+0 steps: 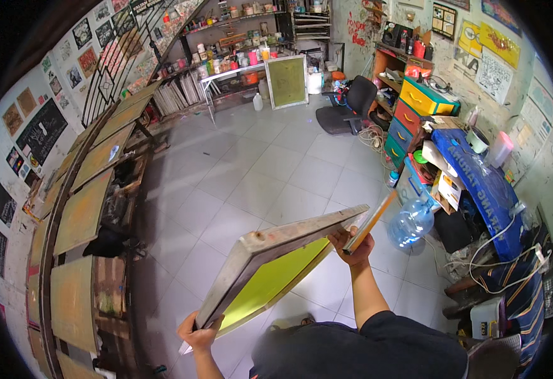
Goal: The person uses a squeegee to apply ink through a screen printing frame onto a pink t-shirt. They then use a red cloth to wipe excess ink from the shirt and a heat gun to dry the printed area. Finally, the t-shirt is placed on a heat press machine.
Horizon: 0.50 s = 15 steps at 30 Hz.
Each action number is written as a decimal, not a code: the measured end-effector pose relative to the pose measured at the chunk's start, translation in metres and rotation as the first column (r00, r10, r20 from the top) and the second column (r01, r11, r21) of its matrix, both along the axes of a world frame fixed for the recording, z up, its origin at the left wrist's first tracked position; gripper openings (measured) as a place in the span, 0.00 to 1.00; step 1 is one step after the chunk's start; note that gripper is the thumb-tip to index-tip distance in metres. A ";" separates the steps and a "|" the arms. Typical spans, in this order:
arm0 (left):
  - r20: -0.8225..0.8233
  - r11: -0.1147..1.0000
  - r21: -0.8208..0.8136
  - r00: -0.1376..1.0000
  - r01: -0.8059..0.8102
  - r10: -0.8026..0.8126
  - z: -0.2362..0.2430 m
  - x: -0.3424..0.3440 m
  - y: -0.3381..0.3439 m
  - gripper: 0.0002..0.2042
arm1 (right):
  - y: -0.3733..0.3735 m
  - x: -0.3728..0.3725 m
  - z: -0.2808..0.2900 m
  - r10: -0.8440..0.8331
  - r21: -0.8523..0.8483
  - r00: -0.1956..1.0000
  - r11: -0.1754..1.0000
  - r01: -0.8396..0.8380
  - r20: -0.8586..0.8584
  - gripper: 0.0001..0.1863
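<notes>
I hold a screen frame (pixel 273 275) with greyish, stained bars and bright yellow-green mesh, tilted in front of my body over the tiled floor. My left hand (pixel 197 331) is wrapped round its lower left corner. My right hand (pixel 352 246) grips its right end and also a long narrow bar (pixel 371 221), like a squeegee, with an orange-brown strip, held at a slant beside the frame. Some of the fingers of both hands are hidden by the frame and bar.
A long rack of stained printing boards (pixel 77 297) runs along the left. Behind are paint shelves (pixel 251 60), a leaning screen (pixel 287 85) and a black chair (pixel 346 114). At right stand coloured drawers (pixel 407 114), a clear water jug (pixel 409 224), a blue board (pixel 472 183) and loose cables.
</notes>
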<state>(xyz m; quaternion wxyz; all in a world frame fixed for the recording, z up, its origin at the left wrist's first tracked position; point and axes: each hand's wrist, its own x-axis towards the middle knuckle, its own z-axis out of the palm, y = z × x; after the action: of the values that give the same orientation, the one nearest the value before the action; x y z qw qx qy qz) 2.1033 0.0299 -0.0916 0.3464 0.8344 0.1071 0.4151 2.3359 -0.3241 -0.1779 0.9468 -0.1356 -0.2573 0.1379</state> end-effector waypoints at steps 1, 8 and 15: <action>0.012 0.998 0.065 1.000 -0.024 0.023 -0.004 0.023 0.011 0.19 | 0.008 0.028 0.001 0.033 0.007 0.999 0.999 -0.033 0.015 0.22; 0.032 0.935 0.342 0.996 -0.089 0.083 -0.080 0.216 0.110 0.19 | 0.087 0.198 -0.002 -0.009 -0.145 0.986 0.989 -0.016 -0.165 0.30; -0.524 0.962 0.041 0.826 0.269 -0.209 -0.096 0.452 0.156 0.21 | 0.127 0.358 0.041 -0.311 -0.397 0.935 0.890 0.223 -0.172 0.30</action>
<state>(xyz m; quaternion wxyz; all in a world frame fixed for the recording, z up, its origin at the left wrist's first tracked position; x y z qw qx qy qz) 2.5549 0.1856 -0.1879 0.3066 0.9398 0.0667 0.1355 2.6942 -0.1971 -0.1368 0.9372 -0.3294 -0.0932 0.0664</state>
